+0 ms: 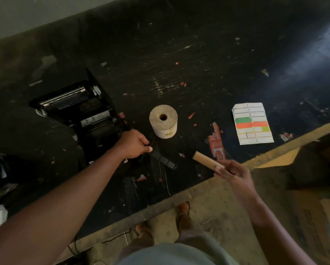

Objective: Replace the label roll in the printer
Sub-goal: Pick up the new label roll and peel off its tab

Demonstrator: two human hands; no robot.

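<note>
A black label printer (pixel 83 115) stands open at the left of the dark table, its lid tilted back. A full label roll (pixel 163 121) stands on end in the middle of the table. My right hand (pixel 234 175) grips an empty brown cardboard core (pixel 206 160) with a black end piece, held just above the table's front edge. My left hand (pixel 134 143) rests on the table beside the printer, its fingers pinched on a black spindle part (pixel 163 159) lying there.
A sheet of coloured labels (pixel 253 124) lies at the right. Red paper scraps (pixel 216 144) litter the table near the roll. Cardboard boxes (pixel 309 188) stand on the floor at the lower right. My feet (pixel 181 213) show below the table edge.
</note>
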